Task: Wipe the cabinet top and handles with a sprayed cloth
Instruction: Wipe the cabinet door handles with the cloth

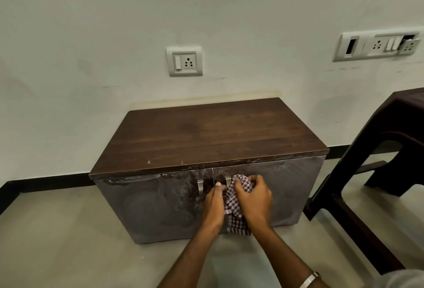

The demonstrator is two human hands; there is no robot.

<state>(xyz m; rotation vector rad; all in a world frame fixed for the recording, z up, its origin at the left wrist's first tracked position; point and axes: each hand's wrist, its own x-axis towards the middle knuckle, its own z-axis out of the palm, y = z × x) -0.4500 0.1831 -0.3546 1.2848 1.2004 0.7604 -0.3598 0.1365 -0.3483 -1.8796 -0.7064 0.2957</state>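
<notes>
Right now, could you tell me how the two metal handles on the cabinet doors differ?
The left door handle is bare and fully in view, with no hand on it; the right door handle is partly covered by the checked cloth. The right hand grips the cloth at the right door handle, with the left hand beside it. Both handles are upright silver bars set near the cabinet centre seam.

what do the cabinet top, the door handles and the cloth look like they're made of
Cabinet top: dark brown wood or wood-look laminate, matte, with visible grain. Door handles: likely brushed metal, silvery and dull. Cloth: woven fabric in a purple-and-white check, soft and bunched where the right hand grips it.
</notes>
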